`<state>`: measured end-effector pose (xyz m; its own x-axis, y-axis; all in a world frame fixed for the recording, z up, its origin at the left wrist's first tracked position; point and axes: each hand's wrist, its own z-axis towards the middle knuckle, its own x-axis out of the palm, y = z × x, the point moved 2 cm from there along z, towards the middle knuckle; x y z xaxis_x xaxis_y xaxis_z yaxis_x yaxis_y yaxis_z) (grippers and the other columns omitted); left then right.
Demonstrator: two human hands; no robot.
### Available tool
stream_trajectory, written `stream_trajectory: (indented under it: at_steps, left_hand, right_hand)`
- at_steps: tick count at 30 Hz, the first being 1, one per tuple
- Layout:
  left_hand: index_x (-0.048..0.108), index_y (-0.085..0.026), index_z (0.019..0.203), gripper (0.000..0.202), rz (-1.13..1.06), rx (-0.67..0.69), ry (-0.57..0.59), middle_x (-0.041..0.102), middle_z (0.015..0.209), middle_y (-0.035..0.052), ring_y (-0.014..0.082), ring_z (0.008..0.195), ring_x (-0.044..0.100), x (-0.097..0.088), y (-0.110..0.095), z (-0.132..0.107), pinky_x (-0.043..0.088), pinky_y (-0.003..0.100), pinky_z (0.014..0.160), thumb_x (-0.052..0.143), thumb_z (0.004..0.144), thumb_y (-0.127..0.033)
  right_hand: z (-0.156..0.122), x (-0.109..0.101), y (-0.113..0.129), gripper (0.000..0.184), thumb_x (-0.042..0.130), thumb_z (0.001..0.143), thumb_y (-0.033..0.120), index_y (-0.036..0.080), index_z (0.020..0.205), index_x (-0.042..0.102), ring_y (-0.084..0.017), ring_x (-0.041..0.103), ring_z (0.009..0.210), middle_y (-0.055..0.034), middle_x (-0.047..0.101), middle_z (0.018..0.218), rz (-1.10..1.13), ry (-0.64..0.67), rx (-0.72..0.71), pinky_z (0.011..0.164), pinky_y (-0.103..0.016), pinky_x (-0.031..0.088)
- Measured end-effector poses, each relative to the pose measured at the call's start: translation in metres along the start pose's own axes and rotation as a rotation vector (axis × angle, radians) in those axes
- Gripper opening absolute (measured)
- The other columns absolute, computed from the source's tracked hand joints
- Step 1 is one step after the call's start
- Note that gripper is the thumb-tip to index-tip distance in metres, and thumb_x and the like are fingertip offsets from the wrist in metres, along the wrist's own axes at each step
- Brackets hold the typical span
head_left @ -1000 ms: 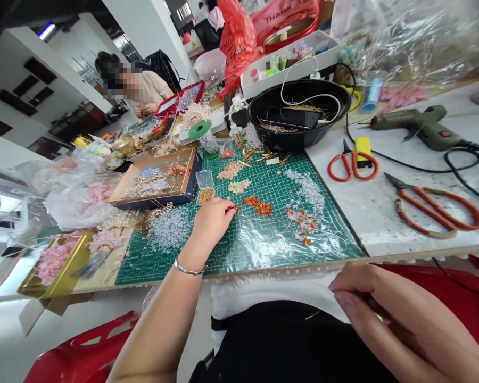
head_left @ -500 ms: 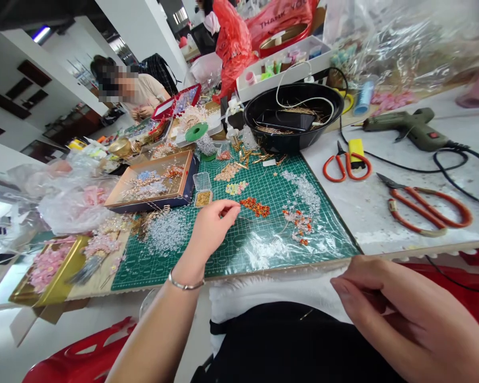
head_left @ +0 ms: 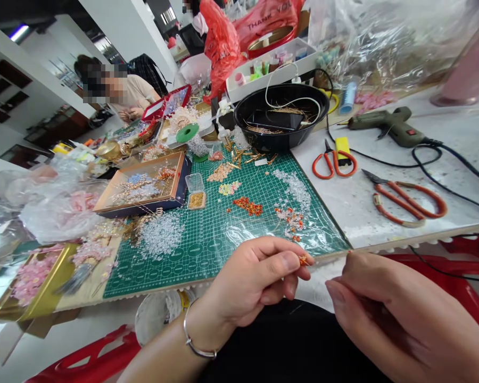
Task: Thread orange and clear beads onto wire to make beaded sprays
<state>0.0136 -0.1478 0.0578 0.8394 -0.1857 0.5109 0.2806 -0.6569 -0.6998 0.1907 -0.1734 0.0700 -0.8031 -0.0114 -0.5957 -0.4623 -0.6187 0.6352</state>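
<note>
My left hand [head_left: 259,274], with a bangle at the wrist, is closed in a pinch over the table's front edge. A small orange bead [head_left: 302,260] shows between its thumb and fingertips. To its right, my right hand [head_left: 399,314] is closed, thumb against curled fingers; what it holds, if anything, is hidden. The two hands are apart. Beyond them on the green cutting mat [head_left: 207,239] lie a pile of orange beads [head_left: 248,206], a mixed orange and clear cluster [head_left: 290,221], and clear beads [head_left: 159,234]. A small open case [head_left: 196,200] holds gold beads.
Orange-handled pliers [head_left: 407,199], smaller cutters [head_left: 335,162] and a glue gun [head_left: 387,125] with its cord lie at the right. A black bowl [head_left: 259,138] and a shallow box [head_left: 143,207] stand behind. A person [head_left: 123,90] sits at the far left.
My left hand has moved from the orange bead pile toward me and right, near my right hand, with an orange bead in its fingers. The right hand stays closed. The view has shifted slightly.
</note>
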Motion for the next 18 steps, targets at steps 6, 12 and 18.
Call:
stream_trajectory:
  at_steps: [6,12,18]
  left_hand:
    - [0.070,-0.013,0.083,0.028,0.063,0.009,-0.012,0.066,0.072,0.0030,0.0037,0.049,0.049,0.001,0.001,-0.001,0.017,0.014,0.035,0.083,0.076,-0.036]
    - [0.077,-0.016,0.094,0.024,0.466,0.174,0.001,0.067,0.075,0.0032,0.0071,0.055,0.054,0.000,-0.006,-0.010,0.041,0.018,0.050,0.077,0.085,-0.039]
    - [0.078,-0.020,0.102,0.014,1.140,0.719,-0.034,0.079,0.096,0.0074,0.0169,0.087,0.071,0.008,-0.020,-0.028,0.054,0.028,0.082,0.068,0.094,-0.020]
  right_hand:
    - [0.003,0.002,0.002,0.021,0.054,0.088,0.007,0.024,0.075,0.052,-0.009,0.045,0.041,0.0061,0.051,0.052,-0.012,-0.072,-0.024,0.041,-0.021,0.039]
    - [-0.002,0.004,0.001,0.016,0.055,0.091,0.008,0.021,0.084,0.058,-0.009,0.056,0.048,0.0041,0.061,0.059,0.012,-0.094,0.014,0.048,-0.019,0.047]
    - [-0.006,0.010,-0.003,0.010,0.056,0.097,0.020,0.024,0.088,0.056,-0.012,0.068,0.054,0.0025,0.070,0.067,0.080,-0.041,0.091,0.050,-0.019,0.054]
